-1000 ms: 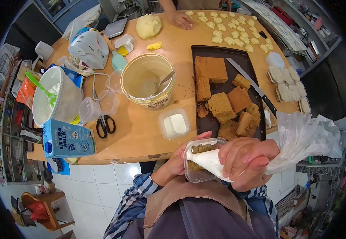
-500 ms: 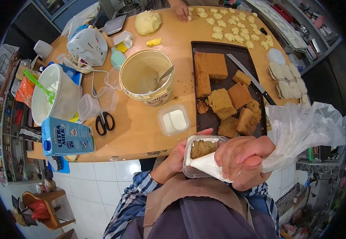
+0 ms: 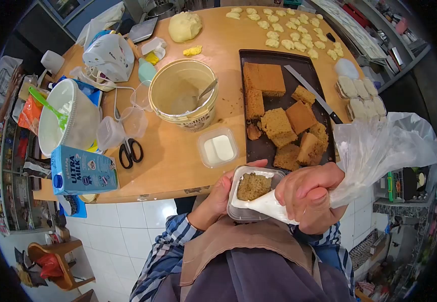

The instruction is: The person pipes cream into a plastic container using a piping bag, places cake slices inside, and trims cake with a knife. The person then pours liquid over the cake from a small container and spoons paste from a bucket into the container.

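Holding a bag (image 3: 384, 146) of white cream (image 3: 234, 189) to brown cake (image 3: 255, 186) in a clear box (image 3: 251, 215).
The left hand (image 3: 216, 199) has its fingers curled round the box, in front of the apron (image 3: 228, 239); the right hand (image 3: 311, 199) has its fingers squeezed tight round the soft, crinkly bag. Cream lines the cake's left side, but its bumpy top is bare. Other boxes (image 3: 360, 89) on the desk (image 3: 153, 183) are already white on top. Crumbly cake blocks (image 3: 278, 128) sit on a dark tray (image 3: 290, 84).

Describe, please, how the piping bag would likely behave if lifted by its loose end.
The piping bag would probably flop: its loose end is thin, crumpled plastic. Its white-filled cone, beyond the right hand, is likely heavier and might ooze if squeezed.
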### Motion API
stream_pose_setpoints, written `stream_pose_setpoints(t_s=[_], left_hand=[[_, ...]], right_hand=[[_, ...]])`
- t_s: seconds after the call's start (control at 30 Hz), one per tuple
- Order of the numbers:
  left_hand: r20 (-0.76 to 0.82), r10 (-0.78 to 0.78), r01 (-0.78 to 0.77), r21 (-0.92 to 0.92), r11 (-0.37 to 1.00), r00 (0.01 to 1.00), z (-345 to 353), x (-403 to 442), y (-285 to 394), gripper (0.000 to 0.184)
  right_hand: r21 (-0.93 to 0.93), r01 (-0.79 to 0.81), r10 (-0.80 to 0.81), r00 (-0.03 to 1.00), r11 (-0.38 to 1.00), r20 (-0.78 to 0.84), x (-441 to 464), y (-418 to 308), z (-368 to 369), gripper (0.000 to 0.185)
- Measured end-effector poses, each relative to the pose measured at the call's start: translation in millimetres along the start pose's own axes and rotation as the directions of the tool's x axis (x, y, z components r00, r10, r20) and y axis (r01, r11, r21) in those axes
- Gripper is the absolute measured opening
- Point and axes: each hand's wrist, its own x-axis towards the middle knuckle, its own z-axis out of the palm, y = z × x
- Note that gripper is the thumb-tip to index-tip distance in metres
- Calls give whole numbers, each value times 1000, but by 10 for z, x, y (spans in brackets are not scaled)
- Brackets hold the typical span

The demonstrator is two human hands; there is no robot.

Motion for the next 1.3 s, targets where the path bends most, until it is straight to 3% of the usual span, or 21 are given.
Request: stream_pose_setpoints(t_s=[0.27, 0.47, 0.7, 0.87, 1.03, 1.3], left_hand=[[16, 24, -25, 59, 998, 1000, 49, 25, 69, 96], [-14, 13, -12, 109, 994, 1000, 102, 16, 125, 95], [-64, 8, -3, 85, 996, 998, 111, 2, 124, 93], [-59, 18, -14, 77, 997, 998, 78, 2, 107, 89], [-61, 30, -26, 66, 998, 998, 31, 12, 62, 88], [-63, 8, -8, 1, 1000, 998, 25, 9, 18, 85]], right_hand=[[-255, 57, -73, 996, 965, -52, 11, 19, 39, 28], [-279, 12, -10, 1000, 960, 8, 12, 12, 24, 27], [-351, 51, -48, 999, 935, 18, 37, 26, 13, 25], [-377, -41, 41, 999, 925, -9, -7, -5, -51, 4], [-392, 18, -19, 1000, 920, 2, 25, 9, -39, 3], [-405, 153, -118, 987, 901, 110, 124, 26, -32, 20]])
